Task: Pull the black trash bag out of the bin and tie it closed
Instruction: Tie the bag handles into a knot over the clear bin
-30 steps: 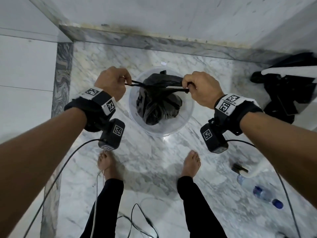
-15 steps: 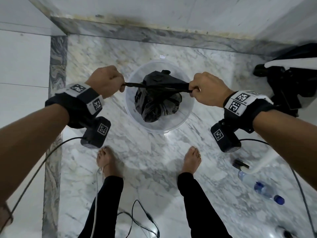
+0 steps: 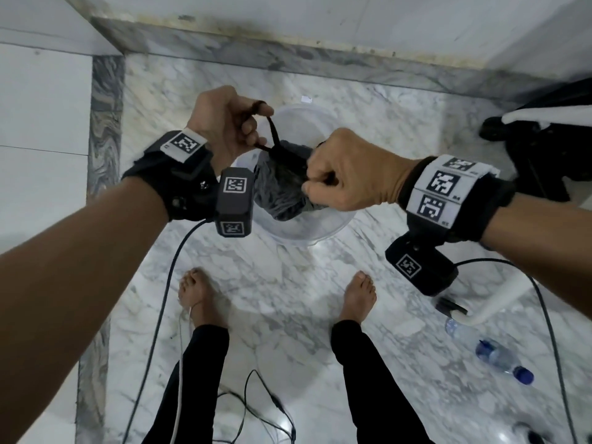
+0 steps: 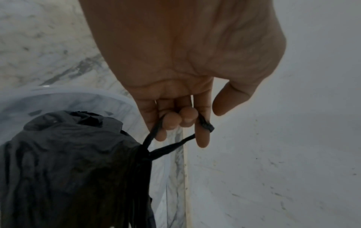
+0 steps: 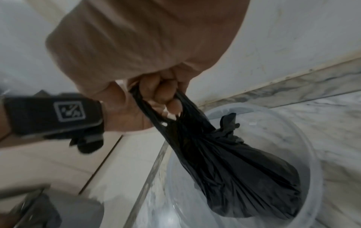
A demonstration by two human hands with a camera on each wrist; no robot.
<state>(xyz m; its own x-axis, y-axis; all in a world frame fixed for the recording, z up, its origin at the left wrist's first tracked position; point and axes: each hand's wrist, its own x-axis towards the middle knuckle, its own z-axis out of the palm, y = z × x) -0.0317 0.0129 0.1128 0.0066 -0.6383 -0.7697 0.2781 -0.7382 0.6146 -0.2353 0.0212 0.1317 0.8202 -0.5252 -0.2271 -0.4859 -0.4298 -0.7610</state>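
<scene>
The black trash bag hangs bunched over the round translucent bin, its lower part still inside the rim. My left hand is raised at the bin's left, with a thin black handle loop hooked round its curled fingers. In the left wrist view the strand runs from the fingers down to a knot on the bag. My right hand is a fist over the bag's right side, gripping the twisted handle. The right wrist view shows the bag hanging from that fist into the bin.
My bare feet stand on the marble floor just before the bin. Cables trail between my legs. A plastic water bottle and a white tube lie at the right. Black equipment stands at the far right, walls close behind.
The hands, which were pulling the handles taut sideways, have come together over the bin. The left hand rose with the loop on its fingers; the right moved left above the bag.
</scene>
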